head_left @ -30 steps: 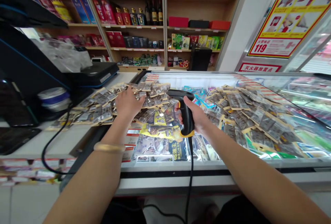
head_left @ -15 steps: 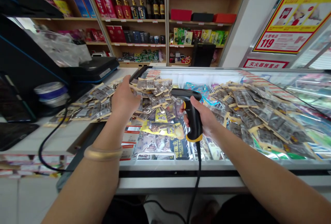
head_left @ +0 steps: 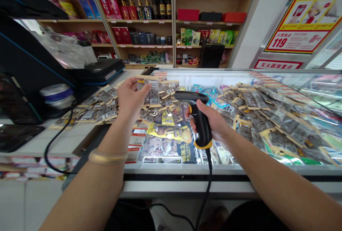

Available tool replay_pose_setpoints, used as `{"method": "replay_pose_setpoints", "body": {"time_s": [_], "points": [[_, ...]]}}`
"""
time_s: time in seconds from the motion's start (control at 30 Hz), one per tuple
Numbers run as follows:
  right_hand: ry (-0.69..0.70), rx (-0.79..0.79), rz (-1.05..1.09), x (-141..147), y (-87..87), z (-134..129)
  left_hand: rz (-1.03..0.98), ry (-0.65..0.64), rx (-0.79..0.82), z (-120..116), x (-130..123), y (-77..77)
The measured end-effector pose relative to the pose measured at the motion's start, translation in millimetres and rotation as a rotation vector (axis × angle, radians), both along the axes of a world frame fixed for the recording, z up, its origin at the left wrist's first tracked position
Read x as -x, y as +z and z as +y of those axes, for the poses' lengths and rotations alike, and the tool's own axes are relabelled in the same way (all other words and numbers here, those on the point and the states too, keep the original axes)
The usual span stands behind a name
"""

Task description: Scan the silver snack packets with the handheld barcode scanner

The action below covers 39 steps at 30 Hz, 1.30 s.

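My left hand [head_left: 132, 97], with a gold bangle on its wrist, pinches a small clear-and-tan snack packet [head_left: 150, 90] and holds it raised, its printed barcode side facing me. My right hand [head_left: 211, 119] is wrapped round the handle of a black and yellow barcode scanner [head_left: 201, 124]. The scanner's head points left, toward the packet, with a gap between them. Similar packets lie in a pile [head_left: 103, 104] at the left and in a larger pile [head_left: 267, 113] at the right, on the glass top of a freezer [head_left: 165, 169].
Under the glass are yellow and blue frozen-food bags [head_left: 167, 131]. On the left counter [head_left: 64, 142] stand a black terminal, rolls of tape [head_left: 57, 95] and a plastic bag [head_left: 66, 51]. The scanner's cable [head_left: 210, 174] hangs down in front. Stocked shelves [head_left: 144, 21] stand behind.
My left hand has lifted a packet from the pile and now holds it up in front of the scanner. My right hand stays nearly in place with the scanner.
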State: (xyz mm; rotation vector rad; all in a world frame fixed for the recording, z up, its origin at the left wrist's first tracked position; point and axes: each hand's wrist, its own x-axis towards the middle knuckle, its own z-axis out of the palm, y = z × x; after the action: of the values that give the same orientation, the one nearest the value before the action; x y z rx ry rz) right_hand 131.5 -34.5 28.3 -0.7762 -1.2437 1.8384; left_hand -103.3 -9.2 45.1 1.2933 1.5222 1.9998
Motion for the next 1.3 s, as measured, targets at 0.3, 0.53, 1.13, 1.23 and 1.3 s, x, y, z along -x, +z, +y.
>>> {"method": "replay_pose_setpoints", "body": {"time_s": [0.3, 0.53, 1.13, 1.23, 1.3], "points": [[0.147, -0.052, -0.057, -0.8, -2.0, -4.1, -0.23, -0.15, 0.081, -2.3, -16.6, -5.9], [0.188, -0.054, -0.046, -0.5, -1.6, -5.5, -0.169, -0.17, 0.069, -1.0, -24.4, -11.6], [0.218, -0.031, -0.039, 1.1, -6.5, -2.5, -0.169, -0.141, 0.073, 2.3, -22.3, -14.8], [0.186, -0.037, -0.019, -0.5, -3.2, 0.0, -0.205, -0.157, 0.116, 0.5, -28.3, -14.1], [0.149, -0.047, 0.006, -7.2, 2.0, 1.9, -0.247, -0.201, 0.18, 0.6, -37.1, -12.9]]}}
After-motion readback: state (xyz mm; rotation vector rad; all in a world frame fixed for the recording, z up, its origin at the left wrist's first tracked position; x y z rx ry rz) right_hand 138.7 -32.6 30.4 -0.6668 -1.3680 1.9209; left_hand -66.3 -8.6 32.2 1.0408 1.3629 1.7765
